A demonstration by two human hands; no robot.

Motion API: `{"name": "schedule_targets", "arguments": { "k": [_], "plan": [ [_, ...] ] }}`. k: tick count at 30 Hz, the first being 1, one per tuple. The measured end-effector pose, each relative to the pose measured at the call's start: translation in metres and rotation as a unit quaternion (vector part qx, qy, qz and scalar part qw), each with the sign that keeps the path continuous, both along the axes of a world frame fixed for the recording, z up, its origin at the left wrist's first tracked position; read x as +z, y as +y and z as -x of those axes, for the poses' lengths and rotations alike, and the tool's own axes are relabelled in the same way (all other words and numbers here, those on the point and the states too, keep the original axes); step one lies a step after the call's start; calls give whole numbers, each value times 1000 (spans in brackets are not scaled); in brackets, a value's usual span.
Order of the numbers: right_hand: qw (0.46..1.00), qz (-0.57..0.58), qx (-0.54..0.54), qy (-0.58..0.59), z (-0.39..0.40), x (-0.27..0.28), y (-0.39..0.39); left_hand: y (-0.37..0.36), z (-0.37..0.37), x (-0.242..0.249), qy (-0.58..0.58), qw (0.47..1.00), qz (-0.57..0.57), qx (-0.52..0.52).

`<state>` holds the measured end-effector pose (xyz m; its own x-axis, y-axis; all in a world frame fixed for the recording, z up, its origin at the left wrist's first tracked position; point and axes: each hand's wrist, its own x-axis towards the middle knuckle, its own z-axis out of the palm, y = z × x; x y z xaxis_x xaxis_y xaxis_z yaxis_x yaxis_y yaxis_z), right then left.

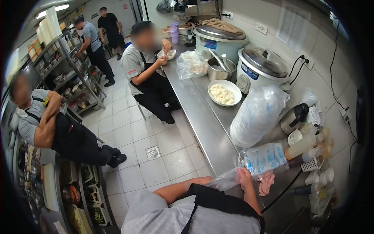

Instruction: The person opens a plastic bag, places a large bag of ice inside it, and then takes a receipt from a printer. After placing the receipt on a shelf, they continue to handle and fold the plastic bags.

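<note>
In front of my apron, my right hand point(245, 178) is closed on a thin clear plastic bag point(226, 181), stretched between my two hands. My left hand point(203, 180) is at the other end of the bag; its fingers are hidden. Just beyond my right hand lies a flat clear packet with blue print point(265, 158) on the steel counter point(206, 132). A pink cloth point(266, 183) is bunched beside my right wrist.
Along the counter stand a tall stack of wrapped containers point(257, 117), a bowl of white food point(223, 93), a steel pot point(221, 70) and two large cookers point(261, 66). Bottles point(302, 146) line the right. A seated co-worker point(150, 74) holds a bowl; another point(58, 117) stands left.
</note>
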<state>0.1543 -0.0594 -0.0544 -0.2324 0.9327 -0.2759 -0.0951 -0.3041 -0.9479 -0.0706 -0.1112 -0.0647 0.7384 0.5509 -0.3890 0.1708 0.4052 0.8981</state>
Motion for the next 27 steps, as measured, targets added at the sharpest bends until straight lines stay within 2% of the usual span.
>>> {"name": "schedule_targets", "arguments": {
  "k": [3, 6, 9, 11, 13, 14, 15, 18, 19, 21, 22, 23, 25, 27],
  "plan": [
    [999, 33, -16, 39, -6, -9, 3, 11, 12, -13, -86, 990, -99, -47],
    [995, 50, -30, 80, -14, 3, 4, 41, 36, -13, -124, 990, 65, -13],
    [992, 88, 13, 95, -3, 35, 1, 60, 51, 39, -209, 957, 150, 134],
    [983, 115, 62, 125, 2, 40, 5, 77, 60, 60, -416, 886, 159, 133],
    [967, 133, 117, 182, 1, 42, 9, 100, 52, 61, -464, 859, 183, 115],
    [967, 105, 107, 206, 1, 53, 12, 109, 48, 68, -455, 862, 166, 150],
    [966, 73, 97, 228, 2, 85, 16, 114, 41, 95, -446, 864, 146, 182],
    [946, -53, 58, 315, -17, 129, 57, 138, 25, 167, -472, 858, 50, 194],
    [939, -112, 94, 313, -28, 149, 78, 143, 18, 192, -471, 855, 17, 215],
    [957, -128, -26, 260, -9, 229, 101, 159, 5, 228, -485, 845, -10, 224],
    [961, -129, -96, 224, -3, 256, 117, 173, 1, 238, -531, 833, -12, 152],
    [965, -173, -93, 176, 0, 276, 136, 183, -5, 244, -574, 815, -15, 79],
    [967, -233, -84, 66, 0, 298, 174, 199, -21, 250, -584, 797, 10, 156],
    [960, -265, -73, -52, -1, 297, 213, 216, -36, 245, -575, 792, 14, 203]
  ]
}}
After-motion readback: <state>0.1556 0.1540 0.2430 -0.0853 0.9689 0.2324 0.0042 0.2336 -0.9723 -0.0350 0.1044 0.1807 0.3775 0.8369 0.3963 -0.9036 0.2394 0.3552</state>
